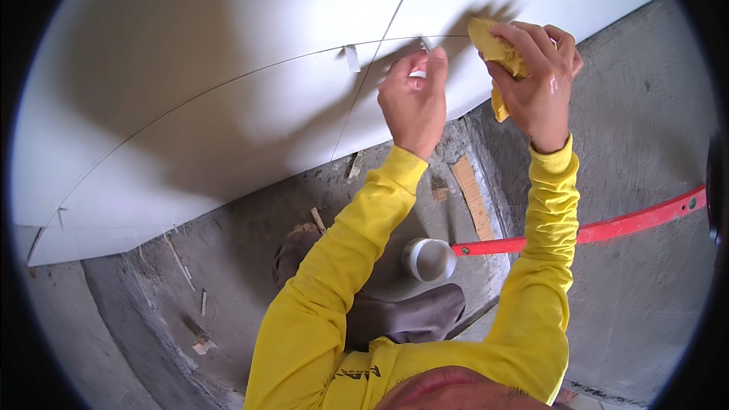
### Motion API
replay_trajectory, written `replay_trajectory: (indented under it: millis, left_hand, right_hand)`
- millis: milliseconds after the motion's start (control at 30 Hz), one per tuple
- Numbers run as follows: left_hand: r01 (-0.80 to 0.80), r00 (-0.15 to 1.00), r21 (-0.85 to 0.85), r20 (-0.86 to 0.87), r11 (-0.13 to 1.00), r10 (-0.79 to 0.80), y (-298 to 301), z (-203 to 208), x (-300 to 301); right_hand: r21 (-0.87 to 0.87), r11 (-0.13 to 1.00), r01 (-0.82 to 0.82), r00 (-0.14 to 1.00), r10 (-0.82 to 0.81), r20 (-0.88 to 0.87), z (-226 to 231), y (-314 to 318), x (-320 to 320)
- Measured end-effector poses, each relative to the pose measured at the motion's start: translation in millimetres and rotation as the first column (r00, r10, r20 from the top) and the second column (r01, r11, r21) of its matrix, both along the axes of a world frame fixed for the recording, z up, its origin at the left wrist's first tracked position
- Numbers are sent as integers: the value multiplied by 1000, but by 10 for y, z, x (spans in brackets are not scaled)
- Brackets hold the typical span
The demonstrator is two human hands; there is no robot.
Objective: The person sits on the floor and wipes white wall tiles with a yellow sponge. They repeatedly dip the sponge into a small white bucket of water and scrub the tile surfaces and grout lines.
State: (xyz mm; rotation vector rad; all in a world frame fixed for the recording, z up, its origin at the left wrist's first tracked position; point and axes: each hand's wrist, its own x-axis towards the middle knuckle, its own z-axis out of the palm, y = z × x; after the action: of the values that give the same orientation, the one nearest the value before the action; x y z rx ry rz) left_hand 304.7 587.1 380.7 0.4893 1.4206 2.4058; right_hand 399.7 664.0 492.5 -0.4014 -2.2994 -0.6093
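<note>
My right hand (543,80) is closed round a crumpled yellow sponge (493,45) against the white wall tiles (250,0); wet spots shine on the back of this hand. Just left of it, my left hand (414,106) has its fingers curled and its thumb up, at the seam where the tiles meet. A small white tab (426,44) shows at its fingertips, and something pale lies between the fingers, too small to make out. Another white tab (351,58) sticks out of the horizontal seam farther left.
A long red spirit level (638,222) runs under my right arm towards a white cup-like container (430,260) on the rough concrete floor. A cardboard strip (471,196) lies beyond it. Thin scraps (179,260) lie at the left, and a bare grey wall (638,99) rises at the right.
</note>
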Motion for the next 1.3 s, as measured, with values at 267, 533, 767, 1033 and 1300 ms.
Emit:
replay_trajectory:
  millis: [267, 533, 767, 1033, 1300]
  left_hand:
    - [113, 919, 167, 357, 980, -167, -387, 0, 276]
    - [120, 970, 149, 195, 982, -148, -681, -19, 324]
    - [167, 984, 115, -88, 979, -158, -869, -24, 523]
    - [298, 844, 35, -477, 954, -246, -991, -13, 902]
    - [374, 785, 34, -543, 927, -297, -1099, -137, 892]
  right_hand:
    - [-342, 863, -371, 797, 108, -594, -785, 338, 44]
    - [-245, 967, -75, 896, -43, -441, -1444, -78, -365]
    - [-360, 906, -221, 720, -97, -687, -1550, -180, -93]
    - [-416, 843, -342, 577, -162, -801, -1554, -667, -958]
    - [-361, 807, -468, 778, 181, -602, -1837, -1073, -658]
